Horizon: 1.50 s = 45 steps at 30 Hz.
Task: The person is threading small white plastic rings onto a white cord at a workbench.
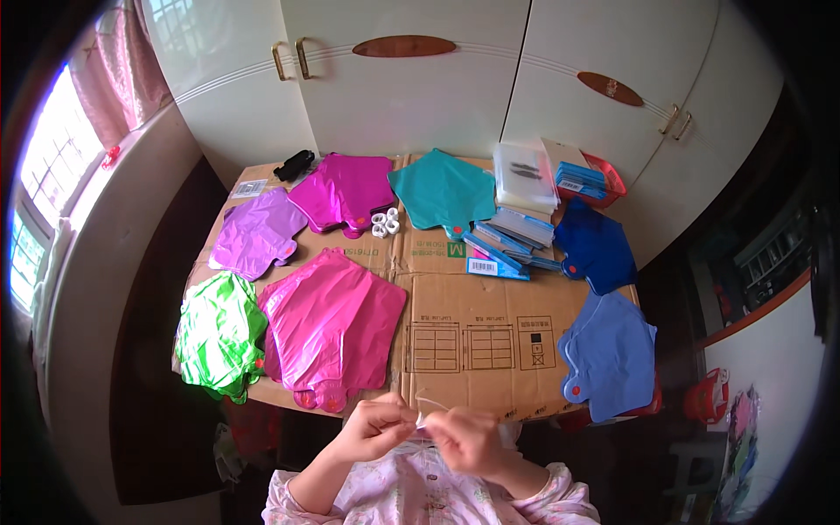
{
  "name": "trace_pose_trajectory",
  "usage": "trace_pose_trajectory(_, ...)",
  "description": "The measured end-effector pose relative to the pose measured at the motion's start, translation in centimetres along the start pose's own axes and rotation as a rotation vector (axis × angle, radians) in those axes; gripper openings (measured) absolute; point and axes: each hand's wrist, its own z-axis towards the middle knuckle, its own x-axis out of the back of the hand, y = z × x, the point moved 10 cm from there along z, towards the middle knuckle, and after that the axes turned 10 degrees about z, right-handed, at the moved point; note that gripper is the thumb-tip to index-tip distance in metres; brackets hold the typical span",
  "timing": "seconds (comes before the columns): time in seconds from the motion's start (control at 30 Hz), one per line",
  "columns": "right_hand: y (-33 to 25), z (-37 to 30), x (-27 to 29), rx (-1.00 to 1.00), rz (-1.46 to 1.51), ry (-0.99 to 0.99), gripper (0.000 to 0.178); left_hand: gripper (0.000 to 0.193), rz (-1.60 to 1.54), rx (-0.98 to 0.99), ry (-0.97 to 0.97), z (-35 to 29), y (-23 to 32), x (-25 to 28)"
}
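Just over the near edge of the cardboard, my two hands are close together. My left hand (pixel 381 427) is closed in a pinch on a thin white ribbon (pixel 431 402). My right hand (pixel 471 440), somewhat blurred, is closed on the same strip, which arcs up between the fingers. A small pale bit shows between the hands; its shape is too small to make out. Nearest to my left hand lies a pile of flat pink foil balloons (pixel 337 324), their tabs marked with red dots.
Flat foil balloons in green (pixel 220 332), lilac (pixel 256 232), magenta (pixel 346 188), teal (pixel 444 192), dark blue (pixel 598 247) and light blue (pixel 612 350) ring the cardboard (pixel 446 385). Small white rolls (pixel 385 222) sit mid-back. Blue-edged packs (pixel 507 241), clear sleeves (pixel 525 175) and a red basket (pixel 612 182) stand back right.
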Motion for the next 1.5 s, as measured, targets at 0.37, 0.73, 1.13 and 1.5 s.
trace_pose_trajectory(0.37,0.8,1.0,0.3,0.013,0.026,0.046,0.014,0.018,-0.415,-0.049,-0.061,-0.2,0.2,-0.8)
trace_pose_trajectory(0.73,0.9,0.8,-0.3,0.041,-0.027,0.04,0.008,0.012,-0.615,0.118,0.147,-1.1,-2.0,-0.9)
trace_pose_trajectory(1.13,0.0,-0.3,-1.4,0.125,-0.015,0.006,0.014,0.018,-0.077,0.168,0.237,-0.2,-2.1,0.7)
trace_pose_trajectory(1.5,2.4,0.0,-0.5,-0.034,0.127,0.126,0.018,0.023,-0.79,0.071,0.152,-1.3,-3.4,-1.7)
